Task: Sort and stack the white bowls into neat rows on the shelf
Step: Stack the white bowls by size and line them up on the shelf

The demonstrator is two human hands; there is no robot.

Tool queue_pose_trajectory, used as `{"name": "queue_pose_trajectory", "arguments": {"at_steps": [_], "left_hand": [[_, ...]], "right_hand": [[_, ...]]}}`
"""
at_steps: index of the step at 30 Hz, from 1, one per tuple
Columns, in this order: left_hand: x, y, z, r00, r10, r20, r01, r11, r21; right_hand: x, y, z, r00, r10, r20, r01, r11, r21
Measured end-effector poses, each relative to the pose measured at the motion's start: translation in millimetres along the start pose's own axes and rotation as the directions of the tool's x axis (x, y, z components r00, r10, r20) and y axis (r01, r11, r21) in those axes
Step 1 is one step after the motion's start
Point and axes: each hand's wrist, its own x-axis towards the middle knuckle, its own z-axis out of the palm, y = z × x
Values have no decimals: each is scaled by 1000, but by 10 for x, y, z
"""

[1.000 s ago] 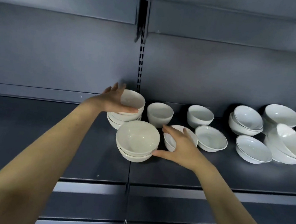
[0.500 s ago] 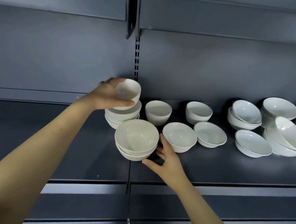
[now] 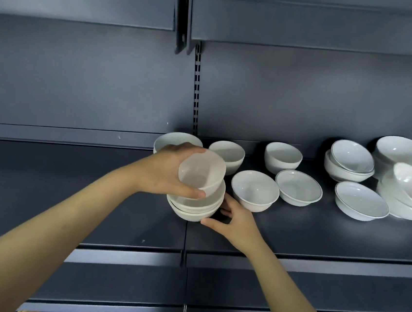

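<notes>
Now left hand (image 3: 170,172) grip holds bowl (image 3: 202,169) over stack (image 3: 194,205); right hand (image 3: 237,222) at 4 o'clock, grip wide, touching stack.

One head-worn view, close, facing forward and slightly down onto the shelf (image 3: 318,238).

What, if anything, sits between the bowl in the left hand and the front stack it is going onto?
Nothing visible. The left hand holds the small bowl tilted right above the front stack, with no object between them. The right hand steadies the stack's right side, clear of its open top.
</notes>
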Motion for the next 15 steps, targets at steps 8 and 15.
{"name": "queue_pose_trajectory", "arguments": {"at_steps": [8,15], "left_hand": [[26,-79,234,1000,2,-7,-1,998,55],[76,-76,288,1000,-4,18,2,995,104]], "right_hand": [[15,18,-2,1000,15,5,-15,1000,15],[-13,-11,-9,999,35,6,-35,999,17]]}}
